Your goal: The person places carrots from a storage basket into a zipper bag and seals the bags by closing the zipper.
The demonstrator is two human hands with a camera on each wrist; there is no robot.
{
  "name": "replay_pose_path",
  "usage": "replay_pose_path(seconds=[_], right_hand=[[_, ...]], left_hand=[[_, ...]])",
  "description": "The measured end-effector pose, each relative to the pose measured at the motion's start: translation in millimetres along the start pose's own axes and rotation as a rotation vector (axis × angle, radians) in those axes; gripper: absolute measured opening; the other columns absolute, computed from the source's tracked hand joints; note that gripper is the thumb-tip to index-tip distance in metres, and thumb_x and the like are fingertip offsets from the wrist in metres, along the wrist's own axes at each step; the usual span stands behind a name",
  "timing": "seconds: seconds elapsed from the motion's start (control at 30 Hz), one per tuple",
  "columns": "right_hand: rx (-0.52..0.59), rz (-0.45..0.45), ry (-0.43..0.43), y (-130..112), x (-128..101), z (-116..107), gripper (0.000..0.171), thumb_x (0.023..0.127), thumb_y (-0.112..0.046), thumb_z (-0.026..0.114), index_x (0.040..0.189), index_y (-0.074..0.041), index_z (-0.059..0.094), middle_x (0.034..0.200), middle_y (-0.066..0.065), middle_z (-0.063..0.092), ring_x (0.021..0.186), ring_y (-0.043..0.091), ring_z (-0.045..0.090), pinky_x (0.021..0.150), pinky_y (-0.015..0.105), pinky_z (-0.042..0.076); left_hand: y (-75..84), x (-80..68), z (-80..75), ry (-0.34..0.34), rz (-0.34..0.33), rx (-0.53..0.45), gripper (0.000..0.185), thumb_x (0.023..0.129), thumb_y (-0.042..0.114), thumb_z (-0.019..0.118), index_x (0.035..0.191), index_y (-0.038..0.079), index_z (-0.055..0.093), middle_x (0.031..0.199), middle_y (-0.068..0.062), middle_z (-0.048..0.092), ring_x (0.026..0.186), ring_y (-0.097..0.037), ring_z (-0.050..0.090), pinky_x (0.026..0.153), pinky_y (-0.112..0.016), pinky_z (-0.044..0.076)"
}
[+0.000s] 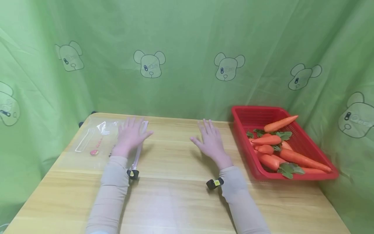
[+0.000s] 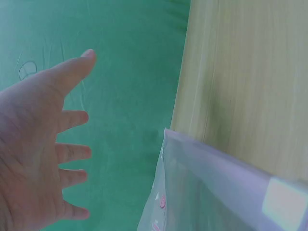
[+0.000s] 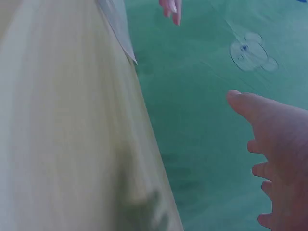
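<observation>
My left hand is held over the right part of a clear plastic zip bag, fingers spread and straight, gripping nothing. In the left wrist view the bag's pale edge strip lies below and apart from the spread fingers. My right hand hovers above the wooden table, also with fingers spread and nothing held. Nearest to it is a red plastic basket to its right, with several orange carrots in it, some with green leafy tops. The right wrist view shows that hand's straight thumb and fingertips.
The wooden table ends at a green curtain printed with bear heads, which hangs at the back and both sides. Pink print marks the bag. One carrot pokes up over the basket's far right rim.
</observation>
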State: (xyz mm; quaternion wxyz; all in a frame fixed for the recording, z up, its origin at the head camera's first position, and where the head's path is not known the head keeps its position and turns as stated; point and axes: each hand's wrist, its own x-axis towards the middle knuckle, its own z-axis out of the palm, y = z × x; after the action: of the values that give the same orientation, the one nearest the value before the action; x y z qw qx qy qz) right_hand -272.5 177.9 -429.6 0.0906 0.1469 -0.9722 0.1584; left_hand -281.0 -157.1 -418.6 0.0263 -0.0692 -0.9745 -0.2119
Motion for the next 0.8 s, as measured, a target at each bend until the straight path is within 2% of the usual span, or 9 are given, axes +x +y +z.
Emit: replay_pose_path(seconds=[0.17, 0.33, 0.5, 0.8], right_hand=[[0.01, -0.054, -0.013, -17.2, -0.3, 12.4, 0.08, 0.093, -0.06, 0.046, 0.154, -0.013, 0.024, 0.164, 0.013, 0.013, 0.153, 0.033, 0.004, 0.12, 0.059, 0.011], [0.025, -0.087, -0.043, -31.4, 0.1, 15.7, 0.08, 0.093, -0.062, 0.045, 0.155, -0.016, 0.023, 0.163, 0.013, 0.016, 0.152, 0.034, 0.007, 0.12, 0.057, 0.012], [0.038, -0.107, -0.056, -41.8, 3.4, 19.1, 0.08, 0.093, -0.061, 0.045, 0.155, -0.016, 0.023, 0.162, 0.014, 0.021, 0.151, 0.037, 0.014, 0.121, 0.055, 0.014], [0.064, -0.121, -0.104, -62.5, 17.0, 32.2, 0.08, 0.093, -0.06, 0.046, 0.155, -0.017, 0.021, 0.161, 0.013, 0.022, 0.151, 0.035, 0.016, 0.121, 0.052, 0.014]], left_hand=[[-10.3, -1.3, -1.1, 0.006, 0.001, -0.041, 0.086, 0.088, 0.068, 0.048, 0.154, 0.017, 0.024, 0.161, -0.02, 0.016, 0.147, -0.046, 0.014, 0.111, -0.073, 0.012], [-18.3, -0.8, 0.2, 0.01, -0.004, -0.067, 0.081, 0.09, 0.058, 0.054, 0.152, 0.013, 0.028, 0.159, -0.022, 0.024, 0.146, -0.045, 0.02, 0.11, -0.071, 0.02], [-23.6, -1.2, 2.5, 0.007, -0.003, -0.094, 0.078, 0.091, 0.054, 0.056, 0.15, 0.009, 0.031, 0.157, -0.023, 0.028, 0.145, -0.045, 0.023, 0.11, -0.069, 0.023], [-30.0, -1.6, 11.5, -0.065, -0.031, -0.146, 0.078, 0.09, 0.046, 0.062, 0.152, 0.011, 0.029, 0.156, -0.023, 0.03, 0.141, -0.048, 0.029, 0.112, -0.065, 0.025]])
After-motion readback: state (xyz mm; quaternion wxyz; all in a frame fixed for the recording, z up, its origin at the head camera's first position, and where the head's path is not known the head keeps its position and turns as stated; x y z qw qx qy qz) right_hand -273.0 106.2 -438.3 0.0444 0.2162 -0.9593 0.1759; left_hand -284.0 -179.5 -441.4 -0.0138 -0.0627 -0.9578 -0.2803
